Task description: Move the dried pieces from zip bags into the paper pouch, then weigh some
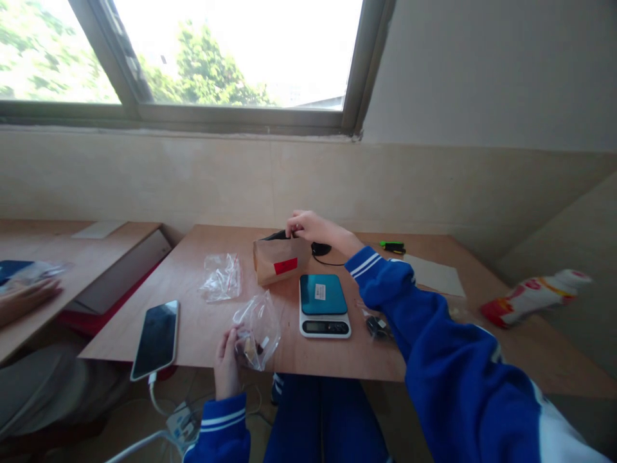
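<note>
My left hand (228, 360) is closed on the edge of a clear plastic bag (267, 321) near the table's front edge; small brownish and dark pieces show inside it. My right hand (308, 225) is at the open top of a brown paper bag (270, 260) with a red label, its fingers curled downward. What those fingertips grip is hidden, though something dark shows in the bag's mouth. Between my arms sits a kitchen scale (324, 305) with a teal top and a white base. Another clear plastic bag (222, 278) lies flat left of the paper bag.
A phone (157, 337) with a cable overhangs the front left edge. Under my right forearm lies a small bag of dark items (378, 326). Farther right are a green-black cutter (393, 247), a paper sheet (436, 273) and a bottle (535, 297). Another person's hand (33, 299) rests on the left table.
</note>
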Demonstrator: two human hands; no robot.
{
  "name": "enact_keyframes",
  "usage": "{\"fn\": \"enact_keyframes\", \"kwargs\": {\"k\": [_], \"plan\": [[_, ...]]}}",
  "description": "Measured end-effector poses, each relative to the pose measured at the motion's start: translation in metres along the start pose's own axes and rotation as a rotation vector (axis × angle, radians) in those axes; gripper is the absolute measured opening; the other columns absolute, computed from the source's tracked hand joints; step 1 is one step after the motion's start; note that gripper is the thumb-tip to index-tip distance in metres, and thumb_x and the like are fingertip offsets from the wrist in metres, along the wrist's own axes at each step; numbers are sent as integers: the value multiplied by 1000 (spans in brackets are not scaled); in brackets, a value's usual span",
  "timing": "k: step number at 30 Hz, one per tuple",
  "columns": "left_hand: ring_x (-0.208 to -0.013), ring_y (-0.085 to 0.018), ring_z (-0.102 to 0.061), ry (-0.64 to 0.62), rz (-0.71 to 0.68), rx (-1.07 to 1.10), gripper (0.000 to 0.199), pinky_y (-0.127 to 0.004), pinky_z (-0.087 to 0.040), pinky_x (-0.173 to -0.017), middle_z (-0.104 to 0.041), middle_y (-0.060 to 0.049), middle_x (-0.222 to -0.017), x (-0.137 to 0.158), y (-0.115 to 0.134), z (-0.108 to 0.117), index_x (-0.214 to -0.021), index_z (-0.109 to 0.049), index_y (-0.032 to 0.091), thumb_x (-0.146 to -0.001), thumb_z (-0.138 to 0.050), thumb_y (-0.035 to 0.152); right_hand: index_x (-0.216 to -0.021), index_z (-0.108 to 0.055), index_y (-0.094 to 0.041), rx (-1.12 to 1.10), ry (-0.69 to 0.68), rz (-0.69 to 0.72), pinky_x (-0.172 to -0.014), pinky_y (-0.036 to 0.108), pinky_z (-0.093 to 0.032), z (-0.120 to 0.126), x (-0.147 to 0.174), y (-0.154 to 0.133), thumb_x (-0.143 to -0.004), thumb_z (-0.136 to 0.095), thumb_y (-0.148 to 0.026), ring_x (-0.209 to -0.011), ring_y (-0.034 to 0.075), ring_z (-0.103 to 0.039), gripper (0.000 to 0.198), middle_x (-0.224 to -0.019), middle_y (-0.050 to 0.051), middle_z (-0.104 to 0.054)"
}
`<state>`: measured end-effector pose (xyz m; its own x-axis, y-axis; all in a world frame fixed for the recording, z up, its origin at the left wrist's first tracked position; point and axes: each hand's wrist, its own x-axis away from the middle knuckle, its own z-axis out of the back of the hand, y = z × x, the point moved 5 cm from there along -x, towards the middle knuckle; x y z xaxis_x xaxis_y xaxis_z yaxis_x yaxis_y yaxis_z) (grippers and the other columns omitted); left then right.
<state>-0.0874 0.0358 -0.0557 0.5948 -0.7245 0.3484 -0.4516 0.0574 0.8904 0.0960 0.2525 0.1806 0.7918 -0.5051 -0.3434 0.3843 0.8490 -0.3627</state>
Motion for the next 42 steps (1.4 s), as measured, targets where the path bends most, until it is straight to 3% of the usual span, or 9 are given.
{"fn": "enact_keyframes", "kwargs": {"k": [6, 12, 17, 20, 22, 25, 33, 38, 42], "plan": [[-64, -16, -64, -41, -13, 27, 52, -23, -49, -52, -71, -4, -83, 3, 4, -5, -94, -64, 16, -55, -74, 50, -87, -74, -17, 98, -68, -169, -70, 26, -45, -5, 9, 4, -63, -51, 11, -73, 17, -59, 43, -82, 6, -69], [-54, -13, -62, -116, -78, 20, 52, -21, -46, -47, -72, -3, -78, 13, 9, -25, -96, -61, 17, -62, -70, 54, -101, -66, -17, -119, 316, -153, -84, 29, -46, -3, 61, -63, -77, -40, 5, -93, 16, -59, 42, -100, 7, -64], [-39, -7, -51, -189, -229, -51, 51, -17, -38, -38, -67, 1, -64, 31, 21, -47, -101, -58, 18, -73, -59, 61, -87, -66, -20, -512, 258, -325, -71, 26, -48, -67, 114, -100, -85, -45, -7, -79, 14, -61, 25, -85, 2, -65], [-32, -5, -40, -215, -299, -137, 53, -15, -31, -32, -54, 6, -47, 40, 24, -55, -100, -59, 18, -76, -53, 65, -89, -66, -20, -648, 226, -454, -72, 28, -49, -107, 129, -100, -84, -51, -12, -78, 15, -62, 18, -88, 3, -66], [-34, -5, -43, -245, -349, -182, 53, -16, -34, -34, -60, 4, -55, 44, 27, -61, -99, -60, 17, -77, -52, 65, -90, -65, -20, -693, 224, -522, -71, 29, -49, -123, 133, -96, -84, -55, -17, -77, 16, -62, 13, -89, 4, -66], [-37, -6, -46, -270, -413, -230, 51, -18, -39, -37, -67, -1, -70, 49, 33, -66, -98, -62, 17, -78, -51, 63, -85, -64, -19, -669, 234, -529, -70, 30, -49, -133, 136, -93, -85, -55, -22, -77, 17, -61, 10, -88, 5, -64], [-40, -10, -45, -243, -414, -340, 35, -20, -34, -42, -51, 4, -45, 41, 42, -66, -88, -70, 20, -77, -60, 51, -97, -58, -20, -1099, 193, -540, -82, 32, -48, -170, 147, -87, -85, -56, -43, -88, 16, -60, 26, -92, 3, -62], [-52, -13, -55, -240, -354, -330, 20, -20, -36, -49, -56, 1, -52, 38, 42, -64, -82, -71, 21, -76, -65, 40, -93, -53, -23, -1379, 182, -583, -82, 33, -49, -187, 146, -92, -75, -66, -30, -80, 15, -61, 23, -84, -1, -61], [-68, -15, -58, -241, -506, -423, 13, -21, -37, -59, -65, -3, -72, 41, 54, -71, -79, -72, 23, -77, -65, 33, -87, -52, -25, -1601, 245, -621, -81, 34, -50, -194, 141, -100, -69, -65, -19, -75, 15, -60, 23, -81, -4, -62]]}}
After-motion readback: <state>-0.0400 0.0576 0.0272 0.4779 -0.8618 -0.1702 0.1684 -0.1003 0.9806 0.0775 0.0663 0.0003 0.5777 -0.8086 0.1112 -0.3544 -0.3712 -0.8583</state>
